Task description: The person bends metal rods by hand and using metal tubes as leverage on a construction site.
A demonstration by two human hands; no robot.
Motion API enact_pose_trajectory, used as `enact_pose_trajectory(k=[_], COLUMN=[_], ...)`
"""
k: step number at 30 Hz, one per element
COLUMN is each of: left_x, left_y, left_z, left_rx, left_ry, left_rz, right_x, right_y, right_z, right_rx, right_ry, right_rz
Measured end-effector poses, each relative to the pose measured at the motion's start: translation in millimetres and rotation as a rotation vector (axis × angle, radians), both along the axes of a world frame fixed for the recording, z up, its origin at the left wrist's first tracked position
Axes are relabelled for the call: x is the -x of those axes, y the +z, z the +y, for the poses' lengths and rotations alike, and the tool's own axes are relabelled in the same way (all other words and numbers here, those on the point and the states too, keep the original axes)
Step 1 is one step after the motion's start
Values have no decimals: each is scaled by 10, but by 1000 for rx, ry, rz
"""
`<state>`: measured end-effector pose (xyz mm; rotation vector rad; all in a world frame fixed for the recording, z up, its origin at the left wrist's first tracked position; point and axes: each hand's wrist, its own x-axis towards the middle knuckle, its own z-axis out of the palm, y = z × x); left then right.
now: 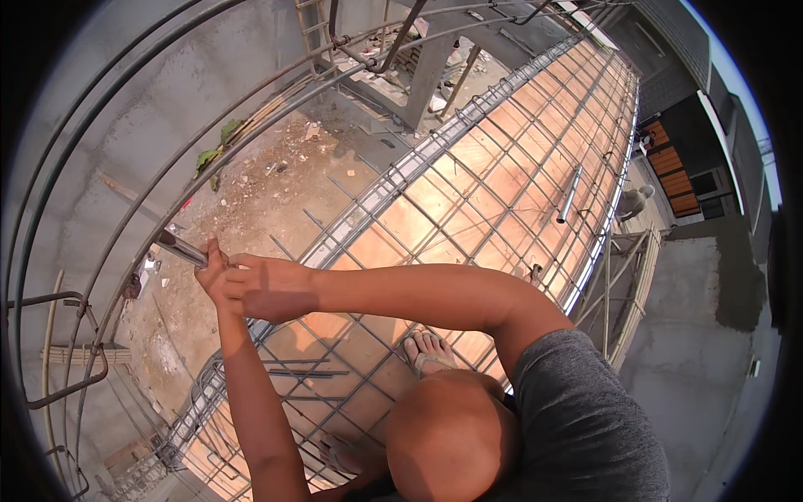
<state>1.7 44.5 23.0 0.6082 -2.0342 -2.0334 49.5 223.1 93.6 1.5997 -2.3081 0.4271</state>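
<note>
Both my arms reach to the left, where my hands meet at a short metal pipe [182, 248]. My left hand [215, 274] is closed around its near end. Against it, my right hand [272, 289] is closed too, apparently on the same pipe; overlapping fingers hide part of that grip. The pipe's far end meets a long curved rebar [140, 255], though the exact contact is unclear. Under me spreads a rebar mesh [493, 180] above wooden formwork boards [435, 216].
A second metal pipe [570, 194] lies on the mesh to the right. Curved rebars with bent stirrups [63, 391] rise at left. Past the formwork edge, a lower dirt floor [276, 171] holds rubble. My sandalled foot [429, 350] stands on the mesh. A concrete wall [109, 109] is at far left.
</note>
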Motion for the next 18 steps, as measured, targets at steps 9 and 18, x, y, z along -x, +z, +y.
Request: enact_pose_trajectory(k=[9,18], left_x=[3,237], left_y=[244,770], left_z=[83,-135], left_rx=[-160,-83], left_ry=[60,159], left_rz=[-83,95], right_x=[-1562,-1397], right_y=[-975,-1123], right_z=[1923,4051], right_rx=[380,400], right_ry=[-748,-1560], right_rz=[-643,-137])
